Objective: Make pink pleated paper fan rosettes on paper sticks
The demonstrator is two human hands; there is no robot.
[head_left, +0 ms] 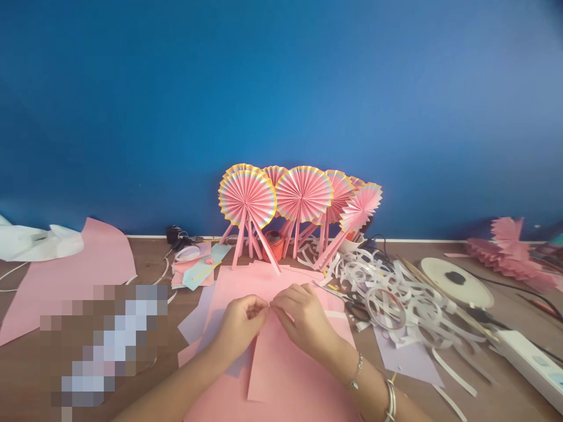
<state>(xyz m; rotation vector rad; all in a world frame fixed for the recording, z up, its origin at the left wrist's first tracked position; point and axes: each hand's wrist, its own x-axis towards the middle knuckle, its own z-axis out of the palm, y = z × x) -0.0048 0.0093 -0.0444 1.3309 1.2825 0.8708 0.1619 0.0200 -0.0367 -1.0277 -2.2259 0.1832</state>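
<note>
My left hand (244, 325) and my right hand (303, 316) meet over the middle of the work surface, thumbs and forefingers pinched together. Between the fingertips is a tiny pale bit, too small to name. Below them a sheet of pink paper (279, 366) runs up to the fingertips, its left edge casting a shadow; my right hand covers its upper part and seems to pinch its corner. Underneath lie larger pink sheets (211, 387) and some lilac paper (196, 319). Straight ahead stand several pleated pink paper fans (304, 194) with yellow rims and pink strip handles.
Curled white paper strips (396, 281) heap up on the right, beside scissors (354, 305), a cream disc (457, 283) and a white power strip (532, 366). Pleated pink paper (510, 252) lies far right. Pink paper (101, 258) lies left, near a blurred-out patch. A blue wall (281, 88) rises behind.
</note>
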